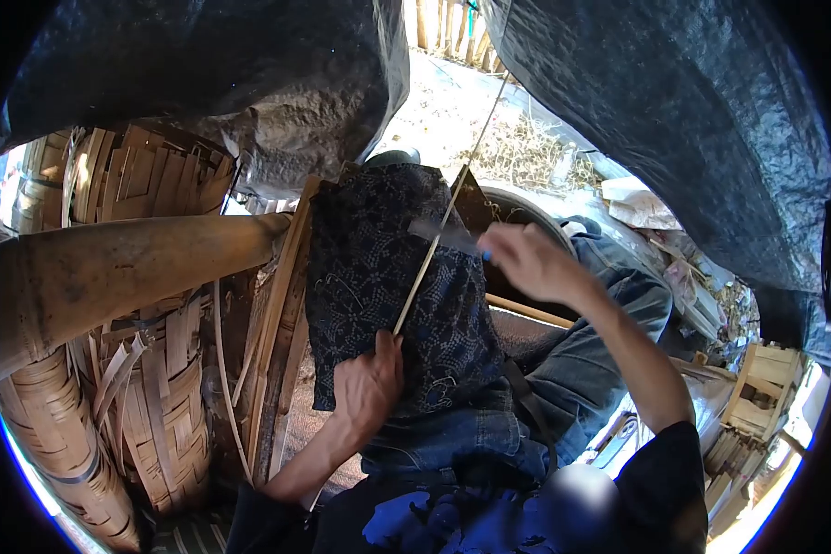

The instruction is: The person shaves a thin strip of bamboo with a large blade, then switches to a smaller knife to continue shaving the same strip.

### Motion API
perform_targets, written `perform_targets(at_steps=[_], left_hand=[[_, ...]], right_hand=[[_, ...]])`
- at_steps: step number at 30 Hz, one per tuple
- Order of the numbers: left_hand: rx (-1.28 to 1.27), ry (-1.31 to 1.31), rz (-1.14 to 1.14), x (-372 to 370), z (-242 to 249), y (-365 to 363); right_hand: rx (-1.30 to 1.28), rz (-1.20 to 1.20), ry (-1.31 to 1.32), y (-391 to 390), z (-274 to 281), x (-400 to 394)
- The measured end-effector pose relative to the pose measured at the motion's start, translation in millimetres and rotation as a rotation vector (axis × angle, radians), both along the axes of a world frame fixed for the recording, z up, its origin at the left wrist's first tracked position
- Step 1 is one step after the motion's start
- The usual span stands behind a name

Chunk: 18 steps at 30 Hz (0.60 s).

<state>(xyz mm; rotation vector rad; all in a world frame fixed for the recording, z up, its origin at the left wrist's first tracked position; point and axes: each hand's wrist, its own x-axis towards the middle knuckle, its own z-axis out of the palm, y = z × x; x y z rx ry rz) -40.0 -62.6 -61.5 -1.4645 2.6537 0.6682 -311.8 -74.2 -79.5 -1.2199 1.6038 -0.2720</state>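
A long thin bamboo strip [420, 282] runs from my left hand [369, 377] up and away past the dark patterned cloth [369, 268] on my lap. My left hand is closed round its near end. In my right hand [526, 258] is a knife with a blue part at the grip; its blade [441, 234], blurred by motion, lies across the strip near the middle of the cloth. The fingers of my right hand are wrapped round the handle, which is mostly hidden.
A thick bamboo pole [138, 268] juts in from the left above woven bamboo baskets [157, 415]. Dark plastic sheeting [674, 111] hangs overhead on both sides. Behind the cloth stands a round dark container [526, 205]. Wooden pieces [764, 383] lie at the right.
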Motion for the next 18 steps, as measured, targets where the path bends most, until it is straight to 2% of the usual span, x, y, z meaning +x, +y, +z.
perform_targets(at_steps=[1,2,4,5,8,10,11,12,14,15,17,18], left_hand=[[-0.01,-0.001,-0.004,0.5,-0.8,1.2],[-0.021,-0.003,-0.008,0.8,-1.6,1.3],[-0.024,0.0,-0.008,0.1,-1.4,0.4],[-0.02,-0.001,-0.015,0.7,-1.4,1.3],[0.013,0.048,0.01,0.6,-1.8,0.0],[0.015,0.012,0.0,-0.1,0.4,-0.8],[0.017,-0.027,-0.005,0.1,1.5,-0.7],[0.014,-0.028,0.002,-0.6,1.9,-0.5],[0.018,-0.043,-0.008,-2.3,1.9,-0.2],[0.019,-0.04,-0.007,-2.7,0.6,-0.2],[0.011,0.006,-0.001,-1.3,-1.8,-0.3],[0.011,0.0,-0.002,-0.4,-1.8,-0.5]], right_hand=[[-0.481,0.089,0.068,9.6,-19.8,8.2],[-0.536,0.098,0.057,14.5,-31.2,4.5],[-0.343,-0.017,0.005,9.0,-21.2,-4.2],[-0.27,-0.105,0.106,4.8,-27.5,-10.3],[-0.416,-0.154,0.182,-3.8,-25.5,-13.9],[-0.754,-0.061,0.273,5.1,-24.1,1.7],[-0.159,-0.02,0.043,7.7,-12.0,-4.7],[0.009,0.012,-0.084,11.3,-0.6,5.1],[-0.498,0.003,0.063,27.8,-28.9,10.9],[-0.497,0.005,0.065,24.7,-22.9,8.6],[-0.159,-0.055,-0.064,10.4,-5.2,2.8],[-0.227,-0.047,-0.096,6.5,-5.4,-1.0]])
